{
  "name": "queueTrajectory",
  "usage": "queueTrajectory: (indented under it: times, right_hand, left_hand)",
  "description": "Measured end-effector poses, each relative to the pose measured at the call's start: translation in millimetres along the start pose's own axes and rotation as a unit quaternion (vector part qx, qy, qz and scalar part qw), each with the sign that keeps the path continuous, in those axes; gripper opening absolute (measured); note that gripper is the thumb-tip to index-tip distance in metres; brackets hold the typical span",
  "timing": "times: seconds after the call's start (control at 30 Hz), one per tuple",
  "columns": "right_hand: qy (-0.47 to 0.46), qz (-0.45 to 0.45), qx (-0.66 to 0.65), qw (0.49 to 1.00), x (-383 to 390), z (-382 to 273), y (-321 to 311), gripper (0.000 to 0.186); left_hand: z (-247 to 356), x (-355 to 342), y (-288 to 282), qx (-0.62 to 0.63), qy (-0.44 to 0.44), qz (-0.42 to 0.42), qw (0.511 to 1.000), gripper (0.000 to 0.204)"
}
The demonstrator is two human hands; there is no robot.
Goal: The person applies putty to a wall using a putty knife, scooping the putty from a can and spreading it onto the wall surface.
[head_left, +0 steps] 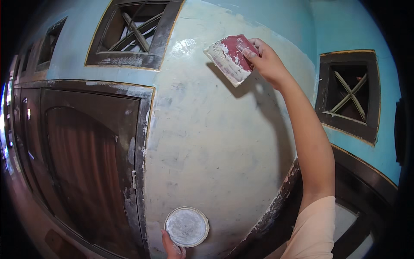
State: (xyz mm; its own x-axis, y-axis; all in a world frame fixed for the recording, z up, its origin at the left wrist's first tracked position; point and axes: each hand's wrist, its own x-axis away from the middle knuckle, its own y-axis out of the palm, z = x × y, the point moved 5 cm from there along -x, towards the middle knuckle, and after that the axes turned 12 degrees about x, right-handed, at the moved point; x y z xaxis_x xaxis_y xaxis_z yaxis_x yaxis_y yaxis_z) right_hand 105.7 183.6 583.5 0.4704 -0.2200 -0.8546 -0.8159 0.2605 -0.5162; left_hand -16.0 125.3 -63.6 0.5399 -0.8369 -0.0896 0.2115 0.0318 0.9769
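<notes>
My right hand [264, 60] grips a red flat scraper [235, 56] smeared with pale paste along its lower-left edge, raised high over the cream-coated patch of wall [215, 138]; whether its edge touches the surface I cannot tell. A shadow falls below and beside the scraper. Low in the view, my left hand [172, 246] holds a round, pale lid or shallow container [186, 225] with a greyish middle, its fingers at the lower rim.
A dark wooden door [82, 151] with a smeared frame stands left. Small windows with crossed bars [129, 32] [347, 93] sit upper left and right in the blue wall [276, 13]. Dark framed woodwork [366, 181] is at lower right, behind my arm.
</notes>
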Motion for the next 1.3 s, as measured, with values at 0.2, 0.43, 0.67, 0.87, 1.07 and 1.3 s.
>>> queueTrajectory:
  times: [0.2, 0.43, 0.67, 0.87, 1.07, 1.3]
  right_hand:
    - [0.047, -0.04, 0.094, 0.994, -34.9, -1.9, 25.1, 0.025]
    - [0.038, 0.014, 0.59, 0.806, -51.3, -8.4, 21.2, 0.042]
    - [-0.044, 0.159, 0.353, 0.921, -57.1, 2.6, -37.7, 0.038]
    - [-0.012, 0.024, 0.45, 0.892, -45.2, -18.5, 44.2, 0.038]
    - [0.058, 0.139, 0.469, 0.87, -56.3, 18.1, -33.0, 0.039]
    - [0.053, 0.061, 0.489, 0.869, -24.3, -4.0, 23.0, 0.041]
  left_hand:
    - [8.3, -0.6, -16.4, -0.228, 0.067, -0.034, 0.971, 0.045]
    - [5.9, -7.8, -52.2, -0.337, 0.189, -0.065, 0.92, 0.046]
    - [21.1, -7.0, -6.5, 0.006, 0.025, 0.01, 1.0, 0.063]
    - [22.2, -1.6, 12.0, -0.006, 0.009, 0.007, 1.0, 0.064]
    - [9.3, -5.7, -45.6, -0.17, 0.021, 0.04, 0.984, 0.05]
    - [8.4, -8.0, -62.2, -0.263, 0.101, -0.048, 0.958, 0.05]
